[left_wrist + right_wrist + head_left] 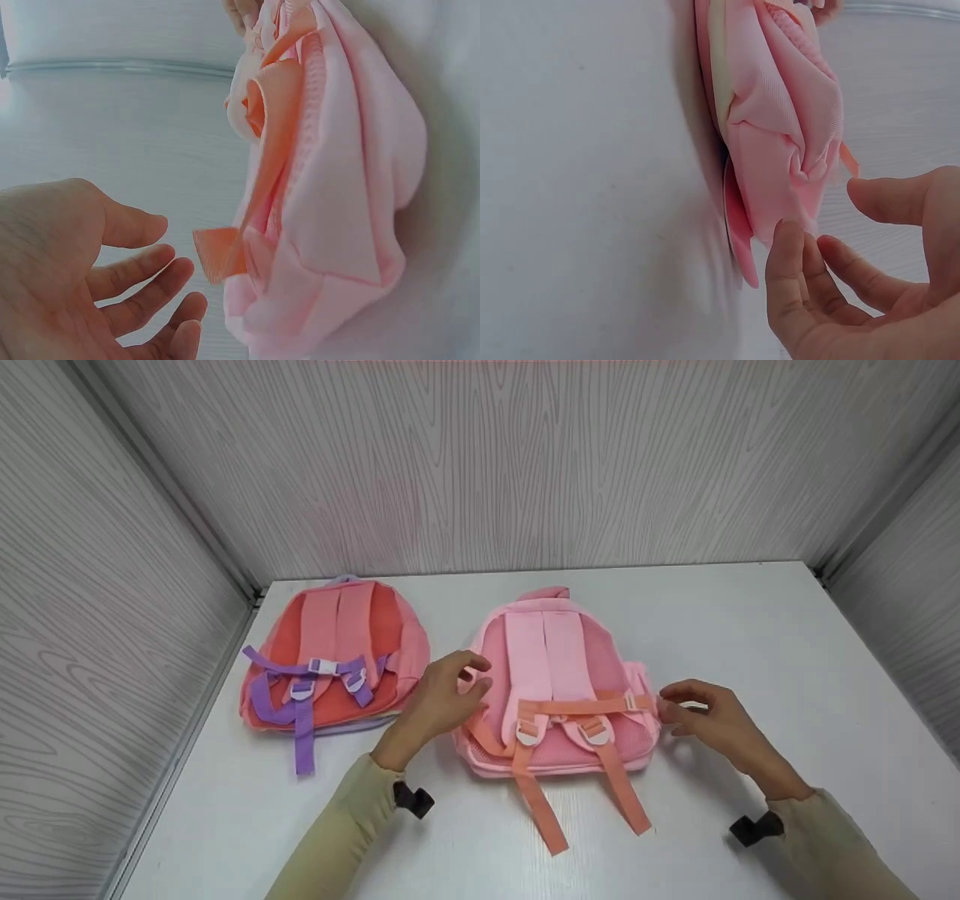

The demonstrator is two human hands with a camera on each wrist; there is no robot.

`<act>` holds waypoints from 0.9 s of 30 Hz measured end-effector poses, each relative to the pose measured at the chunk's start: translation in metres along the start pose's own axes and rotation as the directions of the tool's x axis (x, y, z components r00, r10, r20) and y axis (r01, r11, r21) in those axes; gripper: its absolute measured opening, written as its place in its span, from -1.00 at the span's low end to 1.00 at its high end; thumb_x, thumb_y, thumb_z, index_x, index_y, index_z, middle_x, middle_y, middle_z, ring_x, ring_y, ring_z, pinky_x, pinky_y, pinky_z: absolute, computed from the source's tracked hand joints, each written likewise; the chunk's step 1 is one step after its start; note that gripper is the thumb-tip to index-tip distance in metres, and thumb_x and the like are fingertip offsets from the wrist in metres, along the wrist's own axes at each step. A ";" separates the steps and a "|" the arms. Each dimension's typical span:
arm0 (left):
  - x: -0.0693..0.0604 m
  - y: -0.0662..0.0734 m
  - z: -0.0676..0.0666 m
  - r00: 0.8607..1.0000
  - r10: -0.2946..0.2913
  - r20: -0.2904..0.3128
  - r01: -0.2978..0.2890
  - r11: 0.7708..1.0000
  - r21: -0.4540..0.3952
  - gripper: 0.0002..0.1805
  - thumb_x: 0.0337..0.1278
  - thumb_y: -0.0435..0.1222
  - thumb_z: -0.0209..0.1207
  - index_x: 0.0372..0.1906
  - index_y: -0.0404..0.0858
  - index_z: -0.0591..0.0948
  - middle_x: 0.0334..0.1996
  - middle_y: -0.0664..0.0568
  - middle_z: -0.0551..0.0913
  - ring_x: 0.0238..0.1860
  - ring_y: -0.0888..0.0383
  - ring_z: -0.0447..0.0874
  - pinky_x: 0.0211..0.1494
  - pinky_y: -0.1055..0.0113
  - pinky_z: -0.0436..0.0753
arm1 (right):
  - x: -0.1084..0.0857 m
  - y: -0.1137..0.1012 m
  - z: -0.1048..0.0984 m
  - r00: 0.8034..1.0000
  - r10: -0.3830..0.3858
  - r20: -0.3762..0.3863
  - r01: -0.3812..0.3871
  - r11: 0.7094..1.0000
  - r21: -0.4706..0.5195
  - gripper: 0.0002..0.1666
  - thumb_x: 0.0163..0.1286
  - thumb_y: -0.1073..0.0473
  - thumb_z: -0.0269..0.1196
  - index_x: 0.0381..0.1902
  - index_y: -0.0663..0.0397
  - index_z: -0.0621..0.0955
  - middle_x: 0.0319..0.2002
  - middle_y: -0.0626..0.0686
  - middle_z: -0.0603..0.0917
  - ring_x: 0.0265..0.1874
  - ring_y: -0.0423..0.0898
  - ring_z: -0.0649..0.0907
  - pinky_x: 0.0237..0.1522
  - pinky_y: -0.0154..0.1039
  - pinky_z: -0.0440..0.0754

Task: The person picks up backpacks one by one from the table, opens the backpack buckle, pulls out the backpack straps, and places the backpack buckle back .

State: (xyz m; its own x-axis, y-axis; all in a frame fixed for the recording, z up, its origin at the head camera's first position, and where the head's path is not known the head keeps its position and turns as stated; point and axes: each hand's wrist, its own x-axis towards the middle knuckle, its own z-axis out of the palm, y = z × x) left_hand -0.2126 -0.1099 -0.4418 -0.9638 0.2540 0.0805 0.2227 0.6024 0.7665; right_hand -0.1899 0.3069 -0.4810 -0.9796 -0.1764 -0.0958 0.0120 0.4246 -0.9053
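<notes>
A pink backpack (491, 637) lies with its strap side up on the white table. Its orange webbing has a buckled strap (574, 707) across the lower back and two loose ends hanging toward the front. My left hand (448, 694) hovers by the backpack's left side, fingers loosely bent; the left wrist view shows nothing in that hand (127, 277), apart from an orange strap end (221, 253). At the right side is my right hand (705, 712). In the right wrist view, its thumb and fingers stand apart beside the pink fabric (765, 176); whether the fingertips touch it I cannot tell.
A second backpack (394, 630), coral and red with purple straps (304, 735), lies to the left, close to my left forearm. Wood-grain panels (525, 465) enclose the white table (735, 615) at the back and both sides.
</notes>
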 end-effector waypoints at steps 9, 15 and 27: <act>-0.030 -0.033 -0.008 0.997 -0.052 -0.051 0.051 0.999 -0.017 -0.58 0.46 -0.26 0.30 0.31 -0.26 0.61 0.24 -0.14 0.66 0.14 -0.10 0.66 0.20 -0.04 0.71 | -0.009 0.005 0.007 0.997 0.037 0.068 -0.037 0.999 -0.005 -0.37 0.58 -0.03 0.33 0.40 0.27 0.52 0.28 0.32 0.58 -0.04 -0.05 0.76 -0.08 -0.26 0.78; -0.051 -0.046 -0.006 0.987 -0.162 -0.015 0.161 0.985 -0.064 -0.40 0.43 -0.23 0.34 0.47 -0.23 0.47 0.38 -0.16 0.54 0.20 -0.08 0.67 0.20 0.00 0.73 | -0.012 0.002 0.010 0.995 0.055 0.089 -0.056 0.998 0.008 -0.32 0.59 -0.04 0.31 0.46 0.24 0.46 0.29 0.32 0.56 -0.02 -0.04 0.72 -0.08 -0.23 0.79; -0.066 -0.043 0.007 0.969 -0.226 0.097 0.239 0.960 -0.149 -0.32 0.37 -0.17 0.37 0.51 -0.19 0.44 0.38 -0.10 0.56 0.14 0.01 0.70 0.09 0.13 0.77 | -0.016 0.002 0.016 0.987 0.064 0.149 -0.078 0.993 0.087 -0.21 0.54 0.04 0.37 0.54 0.21 0.32 0.39 0.35 0.46 0.05 0.01 0.73 -0.01 -0.17 0.79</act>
State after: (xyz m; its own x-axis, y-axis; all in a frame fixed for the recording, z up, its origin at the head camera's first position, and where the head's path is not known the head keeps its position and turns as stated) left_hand -0.1576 -0.1473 -0.4846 -0.9703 0.1839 -0.1573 -0.0382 0.5255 0.8499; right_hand -0.1708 0.2963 -0.4876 -0.9360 -0.2793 -0.2144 0.1056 0.3581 -0.9277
